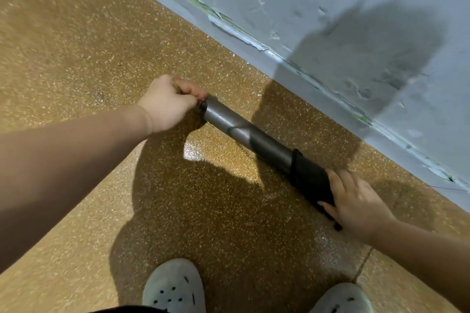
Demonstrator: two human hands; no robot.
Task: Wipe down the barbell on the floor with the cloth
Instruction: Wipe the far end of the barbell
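The fingers (190, 90) of the left hand (170, 101) are curled tight round the end of the thick grey metal barbell (244, 132). The fingers (335, 180) and thumb of the right hand (356, 201) wrap over a black cloth (309, 176) and hold it. The cloth is folded round the bar further along. The bar is down low at the speckled yellow-brown floor (76, 58), close beside the grey wall (330, 7) with peeling paint. I cannot tell if the left end touches the floor. Two pale shoes with holes (175, 287) stand nearby on the floor.
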